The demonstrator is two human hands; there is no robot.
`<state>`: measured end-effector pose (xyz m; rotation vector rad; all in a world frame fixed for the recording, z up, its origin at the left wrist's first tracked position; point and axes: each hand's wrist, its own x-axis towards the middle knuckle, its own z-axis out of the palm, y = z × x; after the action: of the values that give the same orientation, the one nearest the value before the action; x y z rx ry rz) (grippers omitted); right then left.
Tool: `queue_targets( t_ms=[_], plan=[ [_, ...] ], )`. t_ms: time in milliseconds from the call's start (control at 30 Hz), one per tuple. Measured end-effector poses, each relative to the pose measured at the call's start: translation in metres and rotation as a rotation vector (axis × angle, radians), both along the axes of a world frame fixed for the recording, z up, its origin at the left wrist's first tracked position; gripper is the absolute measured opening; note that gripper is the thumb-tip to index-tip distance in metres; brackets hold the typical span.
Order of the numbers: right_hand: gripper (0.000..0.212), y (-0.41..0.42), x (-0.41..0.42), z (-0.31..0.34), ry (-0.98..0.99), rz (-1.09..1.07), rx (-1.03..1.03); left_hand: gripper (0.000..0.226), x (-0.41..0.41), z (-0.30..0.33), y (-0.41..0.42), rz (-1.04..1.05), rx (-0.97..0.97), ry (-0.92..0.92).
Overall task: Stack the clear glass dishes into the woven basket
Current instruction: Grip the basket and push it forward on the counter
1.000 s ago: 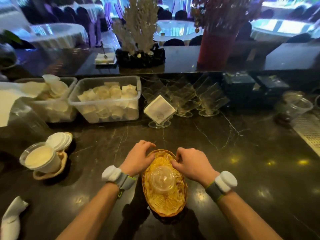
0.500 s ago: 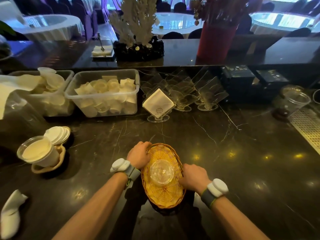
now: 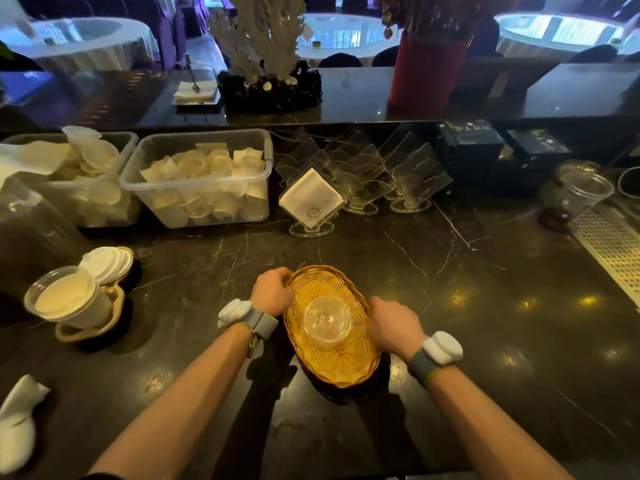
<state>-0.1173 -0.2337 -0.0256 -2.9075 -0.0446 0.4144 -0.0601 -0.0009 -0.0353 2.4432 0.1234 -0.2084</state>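
Wicker woven basket (image 3: 341, 362) now clamped at both rims: left hand (image 3: 272, 292) grip at 10 o'clock, right hand (image 3: 394, 325) slid back to 3 o'clock. Clear glass dishes (image 3: 327, 322) seated mid-basket on desk (image 3: 485, 323); stacking judged finished, basket likely readied for carrying.

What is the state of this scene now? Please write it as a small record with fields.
surface: dark marble counter
basket: oval woven basket, in front of the person
basket contents: clear glass dishes, round, near the middle; how many are stacked cannot be told
left hand: grips the basket's far left rim
right hand: grips the basket's right rim
other items: two plastic tubs of cups at the back left, napkin holder behind the basket
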Motion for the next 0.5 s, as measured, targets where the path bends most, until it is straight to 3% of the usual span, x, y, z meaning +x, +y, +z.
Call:
queue_targets(
  t_ms=[267, 500],
  plan=[
    [0.024, -0.014, 0.025, 0.015, -0.097, -0.13, 0.07, 0.025, 0.013, 0.003, 0.001, 0.191, -0.187, 0.09],
    [0.042, -0.02, 0.036, 0.016, -0.169, -0.206, 0.258, 0.024, 0.022, 0.0, -0.007, 0.353, -0.339, 0.083]
  ],
)
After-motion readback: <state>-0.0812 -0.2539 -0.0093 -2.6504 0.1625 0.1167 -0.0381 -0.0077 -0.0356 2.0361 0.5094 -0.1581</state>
